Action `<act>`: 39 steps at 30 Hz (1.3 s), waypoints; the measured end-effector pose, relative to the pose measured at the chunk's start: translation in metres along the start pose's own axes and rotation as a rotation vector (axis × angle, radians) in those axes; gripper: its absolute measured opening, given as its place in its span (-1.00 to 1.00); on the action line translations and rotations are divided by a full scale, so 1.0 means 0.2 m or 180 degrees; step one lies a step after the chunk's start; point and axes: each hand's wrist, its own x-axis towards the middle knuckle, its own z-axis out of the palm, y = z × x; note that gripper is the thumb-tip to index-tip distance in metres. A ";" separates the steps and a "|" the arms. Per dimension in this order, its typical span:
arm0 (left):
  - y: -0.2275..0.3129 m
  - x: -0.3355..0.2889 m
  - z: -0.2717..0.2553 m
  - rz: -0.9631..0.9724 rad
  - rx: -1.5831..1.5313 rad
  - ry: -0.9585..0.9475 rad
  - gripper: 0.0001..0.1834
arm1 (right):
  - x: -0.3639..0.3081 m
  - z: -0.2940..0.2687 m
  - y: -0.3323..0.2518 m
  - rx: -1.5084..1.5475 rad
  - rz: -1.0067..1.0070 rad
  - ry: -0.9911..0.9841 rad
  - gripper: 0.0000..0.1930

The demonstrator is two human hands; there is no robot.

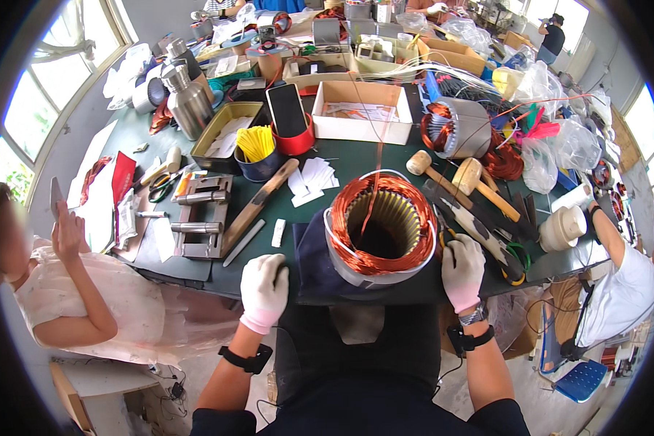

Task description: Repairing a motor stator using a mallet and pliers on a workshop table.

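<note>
A motor stator [376, 232] stands upright on dark cloth [316, 254] at the table's front edge, its copper windings ringing the open bore. Copper wires rise out of it, and a white cord loops around its rim. My left hand [264, 291], in a white glove with a pink cuff, rests at the table edge left of the stator, fingers curled with nothing showing in them. Gloved alike, my right hand [463, 270] lies closed just right of the stator. A yellow-and-black tool [448, 231] shows beyond its fingers; I cannot tell whether they touch it.
Wooden mallets [469, 176], a metal fixture [200, 218], a wooden stick [260, 207] and green-handled scissors [517, 256] lie around the stator. Behind are a white box [362, 112], a phone [287, 110] and another stator [458, 127]. People sit at both sides.
</note>
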 end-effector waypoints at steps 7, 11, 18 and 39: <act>-0.05 0.08 -0.09 -0.0272 0.0518 -0.0007 -0.58 | 0.00 0.01 0.00 0.0074 0.0008 0.0019 -0.90; -0.18 0.13 -0.13 -0.0461 0.0728 -0.0173 -0.46 | 0.00 0.00 -0.01 0.0057 -0.0002 0.0060 -0.90; -0.14 0.17 0.02 -0.0439 0.0768 -0.0530 -0.33 | 0.02 0.01 -0.03 0.0154 0.0064 0.0085 -0.89; 0.20 0.14 -0.13 -0.1608 -0.1459 0.0074 -0.90 | -0.01 -0.01 -0.01 0.0192 0.0031 0.0098 -0.87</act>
